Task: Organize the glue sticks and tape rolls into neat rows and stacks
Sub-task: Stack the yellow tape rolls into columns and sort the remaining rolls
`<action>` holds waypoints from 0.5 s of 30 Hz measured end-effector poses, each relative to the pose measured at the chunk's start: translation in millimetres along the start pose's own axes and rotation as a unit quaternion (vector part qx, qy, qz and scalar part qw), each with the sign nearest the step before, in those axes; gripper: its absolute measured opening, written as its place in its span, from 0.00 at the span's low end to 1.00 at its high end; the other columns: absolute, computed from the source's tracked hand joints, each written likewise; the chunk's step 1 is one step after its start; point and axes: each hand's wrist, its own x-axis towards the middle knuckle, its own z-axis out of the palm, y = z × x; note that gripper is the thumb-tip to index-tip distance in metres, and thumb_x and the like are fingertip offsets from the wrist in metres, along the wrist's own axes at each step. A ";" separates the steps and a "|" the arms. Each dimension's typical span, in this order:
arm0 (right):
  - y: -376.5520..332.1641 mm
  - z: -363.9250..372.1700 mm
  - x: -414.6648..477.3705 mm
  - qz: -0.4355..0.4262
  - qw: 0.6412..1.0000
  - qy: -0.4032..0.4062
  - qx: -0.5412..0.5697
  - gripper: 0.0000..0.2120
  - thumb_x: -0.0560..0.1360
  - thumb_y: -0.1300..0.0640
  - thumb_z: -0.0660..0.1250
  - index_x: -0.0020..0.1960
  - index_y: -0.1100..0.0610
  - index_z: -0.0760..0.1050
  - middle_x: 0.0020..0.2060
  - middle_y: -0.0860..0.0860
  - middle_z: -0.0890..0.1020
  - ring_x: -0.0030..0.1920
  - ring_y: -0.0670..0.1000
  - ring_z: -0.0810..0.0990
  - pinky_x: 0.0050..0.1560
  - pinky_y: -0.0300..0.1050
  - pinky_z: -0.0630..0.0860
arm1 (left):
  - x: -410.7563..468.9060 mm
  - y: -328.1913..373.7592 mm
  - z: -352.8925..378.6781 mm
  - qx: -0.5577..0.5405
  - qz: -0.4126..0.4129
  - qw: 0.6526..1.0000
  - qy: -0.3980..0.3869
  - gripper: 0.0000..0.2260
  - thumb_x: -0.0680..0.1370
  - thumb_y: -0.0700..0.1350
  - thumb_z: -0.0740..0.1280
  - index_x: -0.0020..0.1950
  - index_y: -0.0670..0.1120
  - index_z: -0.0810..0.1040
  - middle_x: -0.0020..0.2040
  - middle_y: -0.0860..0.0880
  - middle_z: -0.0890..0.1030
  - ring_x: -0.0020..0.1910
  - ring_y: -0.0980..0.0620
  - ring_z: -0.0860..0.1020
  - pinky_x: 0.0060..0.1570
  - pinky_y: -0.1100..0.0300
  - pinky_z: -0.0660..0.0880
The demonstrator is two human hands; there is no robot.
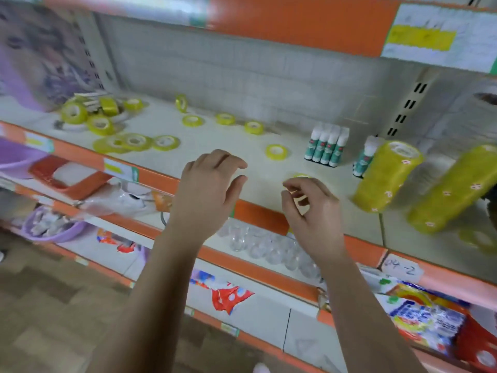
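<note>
Forearms bare, both reaching up from the lower edge. Fingers of the left hand (209,189) are spread and slack, grasping nothing, above the front of the white laminate shelf board (220,135). Fingers of the right hand (309,208) are curled, thumb and forefinger close together. A flat yellow tape roll (301,175) shows just behind the fingertips, mostly hidden; I cannot tell whether it is touched.

Glossy ring-shaped loose yellow tape rolls (276,152) lie scattered singly across the board. One stands on edge near the back wall, and a jumbled heap lies at far left. Right of the hands, four white-capped green glue sticks (326,146) stand upright in a tight row, touching. Another glue stick (367,157) stands near them, partly hidden by a tall yellow cylinder of stacked tape (387,176), which is tilted.

An orange edge strip (258,211) fronts the board. Below it, clear plastic cups (263,246) are partly covered by both wrists.
</note>
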 end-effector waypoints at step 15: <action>-64.3 204.2 127.5 -0.047 0.993 -0.046 0.099 0.07 0.74 0.56 0.67 0.51 0.56 0.80 0.46 0.46 0.81 0.43 0.47 0.77 0.47 0.47 0.76 | 17.3 -196.9 -28.5 0.088 -0.131 0.987 0.018 0.13 0.77 0.50 0.60 0.55 0.48 0.80 0.51 0.49 0.81 0.49 0.43 0.79 0.50 0.49 0.74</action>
